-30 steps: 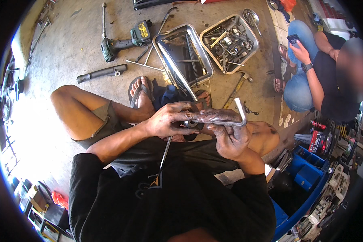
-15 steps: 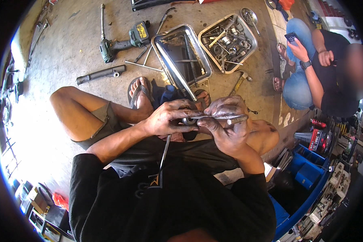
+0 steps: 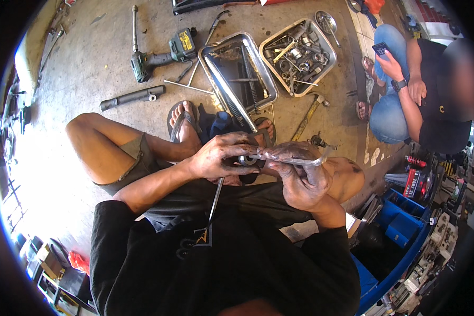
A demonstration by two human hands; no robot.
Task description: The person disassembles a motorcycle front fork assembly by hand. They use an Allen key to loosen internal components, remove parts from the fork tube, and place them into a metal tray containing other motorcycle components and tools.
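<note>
My left hand (image 3: 227, 154) is closed round a round metal part (image 3: 248, 160), its ring-shaped end showing between thumb and fingers. Below that hand a thin metal rod (image 3: 215, 203) slants down toward my shirt; whether it joins the round part is hidden. Just to the right, my right hand (image 3: 303, 176) pinches an L-shaped hex key (image 3: 295, 160) between fingers and thumb. The key's long arm lies level, its inner end at the round part, and its bent end is by my fingertips on the right. Dark grease covers my fingers.
Beyond my feet lie a metal tray (image 3: 273, 100) with a shiny tube and springs, another tray (image 3: 334, 59) of sockets, a hammer (image 3: 309, 115), a cordless impact wrench (image 3: 166, 57) and a black tube (image 3: 132, 97). A seated person (image 3: 405, 89) holds a phone at right.
My right hand has turned and shifted slightly right and down, swinging the hex key's bent end round. My left hand stays put. The other person's lower hand has moved down.
</note>
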